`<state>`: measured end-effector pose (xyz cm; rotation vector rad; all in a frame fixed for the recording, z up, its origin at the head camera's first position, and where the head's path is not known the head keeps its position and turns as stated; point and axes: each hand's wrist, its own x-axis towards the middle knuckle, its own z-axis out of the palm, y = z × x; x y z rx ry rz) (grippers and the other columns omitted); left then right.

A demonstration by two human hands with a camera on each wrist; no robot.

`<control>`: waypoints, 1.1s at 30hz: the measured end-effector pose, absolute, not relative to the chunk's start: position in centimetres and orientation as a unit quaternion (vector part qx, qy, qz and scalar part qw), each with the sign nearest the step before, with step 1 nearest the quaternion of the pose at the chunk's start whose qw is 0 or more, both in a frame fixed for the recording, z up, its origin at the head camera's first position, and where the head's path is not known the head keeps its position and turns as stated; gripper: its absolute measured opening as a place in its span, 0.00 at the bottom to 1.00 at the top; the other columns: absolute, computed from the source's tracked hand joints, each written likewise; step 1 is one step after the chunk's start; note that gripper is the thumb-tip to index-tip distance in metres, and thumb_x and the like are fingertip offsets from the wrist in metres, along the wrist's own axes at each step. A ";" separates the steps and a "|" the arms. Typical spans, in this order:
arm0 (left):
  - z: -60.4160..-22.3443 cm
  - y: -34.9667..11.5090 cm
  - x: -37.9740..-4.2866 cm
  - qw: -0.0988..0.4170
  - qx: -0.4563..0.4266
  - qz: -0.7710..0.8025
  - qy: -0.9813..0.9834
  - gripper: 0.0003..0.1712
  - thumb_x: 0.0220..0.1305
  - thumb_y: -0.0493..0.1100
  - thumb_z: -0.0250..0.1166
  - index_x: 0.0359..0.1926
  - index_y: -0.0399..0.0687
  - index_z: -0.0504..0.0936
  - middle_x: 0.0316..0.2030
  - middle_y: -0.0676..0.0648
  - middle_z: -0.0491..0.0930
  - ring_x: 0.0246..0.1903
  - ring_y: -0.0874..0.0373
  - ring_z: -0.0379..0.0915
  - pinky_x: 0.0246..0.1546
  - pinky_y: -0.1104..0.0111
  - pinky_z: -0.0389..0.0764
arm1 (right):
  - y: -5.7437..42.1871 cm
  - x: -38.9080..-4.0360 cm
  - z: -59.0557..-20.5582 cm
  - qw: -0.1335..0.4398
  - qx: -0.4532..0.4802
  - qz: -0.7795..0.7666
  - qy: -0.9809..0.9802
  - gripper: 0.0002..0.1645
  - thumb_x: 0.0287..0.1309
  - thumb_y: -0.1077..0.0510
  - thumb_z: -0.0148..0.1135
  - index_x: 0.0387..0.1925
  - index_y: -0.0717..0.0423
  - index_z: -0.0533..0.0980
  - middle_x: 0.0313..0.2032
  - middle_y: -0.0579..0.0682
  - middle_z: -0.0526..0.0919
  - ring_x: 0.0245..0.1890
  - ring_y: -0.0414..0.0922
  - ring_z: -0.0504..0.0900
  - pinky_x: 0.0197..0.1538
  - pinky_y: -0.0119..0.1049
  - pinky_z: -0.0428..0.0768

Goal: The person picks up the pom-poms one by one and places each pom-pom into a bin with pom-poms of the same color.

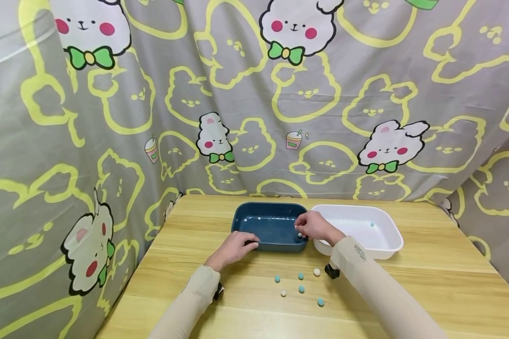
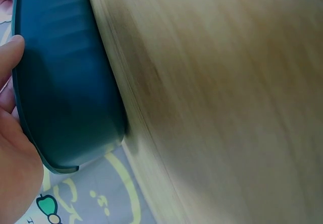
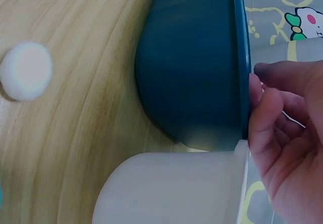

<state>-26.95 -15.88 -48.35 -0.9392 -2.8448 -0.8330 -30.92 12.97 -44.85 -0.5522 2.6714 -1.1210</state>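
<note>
A dark blue basin (image 1: 275, 246) stands on the table with small white balls (image 1: 259, 218) inside. My left hand (image 1: 236, 246) grips its near left rim; in the left wrist view the thumb (image 2: 15, 47) lies on the outer wall, the other fingers behind the rim. My right hand (image 1: 316, 227) hovers over the basin's right end, fingers bent, with a white ball (image 1: 299, 235) right below them. In the right wrist view its fingers (image 3: 267, 115) are at the rim, partly hidden behind one another; I cannot tell whether they pinch anything.
A white basin (image 1: 396, 242) adjoins the blue one on the right, holding a teal ball (image 1: 372, 225). Several loose teal balls (image 1: 301, 289) and white balls (image 1: 316, 272) lie on the wooden table (image 1: 246, 306) before the basins. A patterned curtain (image 1: 246, 99) hangs behind and at the left.
</note>
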 end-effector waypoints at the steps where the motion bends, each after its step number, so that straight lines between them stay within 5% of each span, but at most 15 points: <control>1: -48.3 -15.9 -26.9 0.017 -0.303 -0.268 -0.914 0.10 0.67 0.45 0.59 0.44 0.52 0.85 0.40 0.55 0.83 0.42 0.62 0.78 0.45 0.67 0.77 | 12.9 -31.0 -44.8 0.095 -0.185 -0.378 0.902 0.07 0.60 0.65 0.58 0.37 0.65 0.81 0.25 0.56 0.81 0.20 0.43 0.77 0.21 0.34 0.77; 17: -48.3 -15.8 -26.9 0.014 -0.303 -0.267 -0.915 0.10 0.68 0.45 0.59 0.44 0.52 0.84 0.40 0.55 0.83 0.42 0.62 0.77 0.46 0.67 0.77 | 12.9 -31.1 -44.9 0.080 -0.175 -0.381 0.904 0.10 0.59 0.67 0.58 0.42 0.69 0.79 0.28 0.56 0.81 0.22 0.48 0.79 0.23 0.34 0.77; 33: -48.5 -15.8 -27.1 0.007 -0.296 -0.269 -0.917 0.10 0.68 0.46 0.59 0.44 0.53 0.84 0.40 0.56 0.82 0.42 0.63 0.77 0.45 0.68 0.77 | 16.0 -27.0 -42.3 0.027 -0.214 -0.360 0.908 0.10 0.60 0.65 0.59 0.41 0.66 0.80 0.27 0.52 0.80 0.23 0.45 0.78 0.26 0.33 0.77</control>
